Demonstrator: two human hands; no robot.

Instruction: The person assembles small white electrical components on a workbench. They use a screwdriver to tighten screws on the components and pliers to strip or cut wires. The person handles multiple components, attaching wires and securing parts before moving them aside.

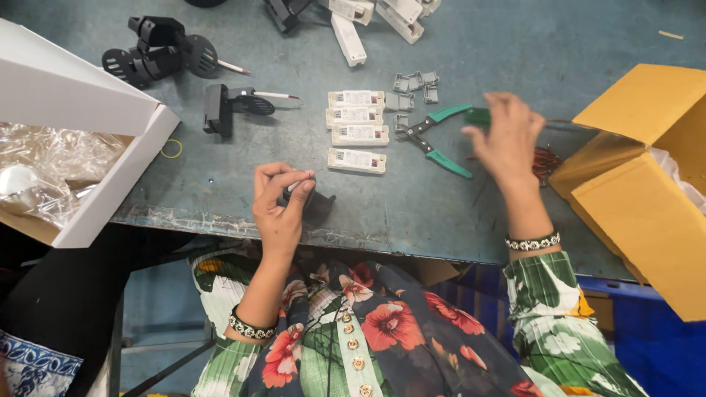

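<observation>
Floral sleeves and a beaded bracelet on each wrist fill the bottom of my view, and from there both hands reach out over the bench. On my left hand [278,209] the fingers are clamped round a small black fitting [312,202], held just above the near edge of the table, with a pale bit showing between thumb and forefinger. My right hand [507,140] is raised further out, its fingers bunched loosely over the green-handled pliers [434,136]; motion blur keeps me from telling whether they grip anything.

As to progress, I judge it early to middling. Just beyond my left fingers four white oblong modules [357,129] lie in a neat row, seemingly waiting. Past them, to the left of my left fingers, sit two black bracket assemblies [158,51], each with a thin wire, which look finished or part-finished. A cluster of small grey clips [412,84] lies beyond the pliers, and a bundle of red wires [546,162] rests close by my right fingers.

Underneath is a worn blue-grey table [220,184], scuffed along its near edge. An open white carton [103,184] with crinkled plastic stands far left, an open brown carton [647,191] far right. Little of the room itself shows.
</observation>
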